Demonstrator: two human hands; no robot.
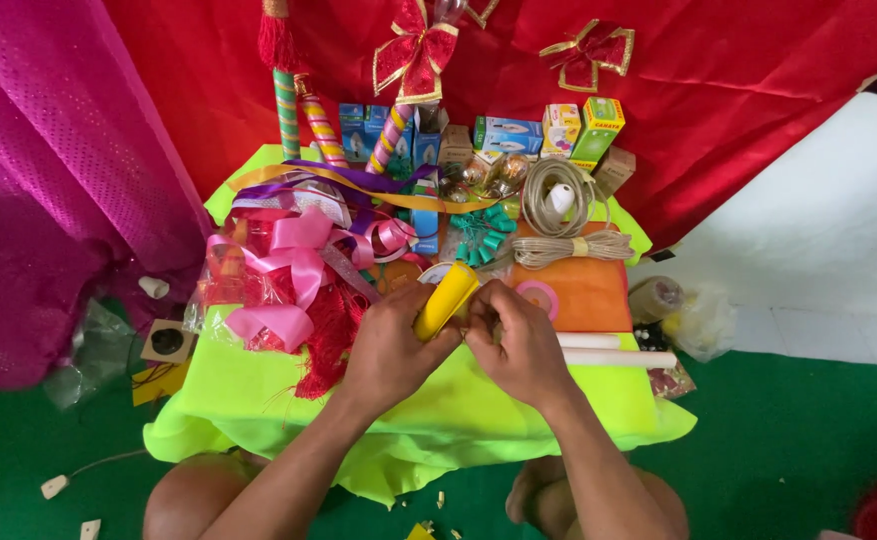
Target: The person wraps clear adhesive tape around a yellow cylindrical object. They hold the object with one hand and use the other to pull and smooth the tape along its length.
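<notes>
- Nearest me, at six o'clock, my two forearms reach out over my knees toward a table draped in lime-green cloth [258, 390].
- Left hand [390, 345] is curled shut around the lower end of a yellow tube [446, 298], which tilts up toward one o'clock.
- Right hand [520, 340] is closed in a pinch against the tube's base; what it pinches is hidden, so I cannot tell.
- Judging by this, the tube is bare yellow, with no ribbon or twine on it yet.
- Just past the right hand, at three o'clock, lie two white rods [613, 350] on an orange sheet [583, 290].
- At ten o'clock sits a heap of pink ribbon [298, 260], apparently untouched.
- Farther out, at one o'clock, is a coil of twine [568, 245], then green clips [483, 235].
- Farthest back, at twelve o'clock, small boxes [508, 135] line a red backdrop [718, 90] with bows.
</notes>
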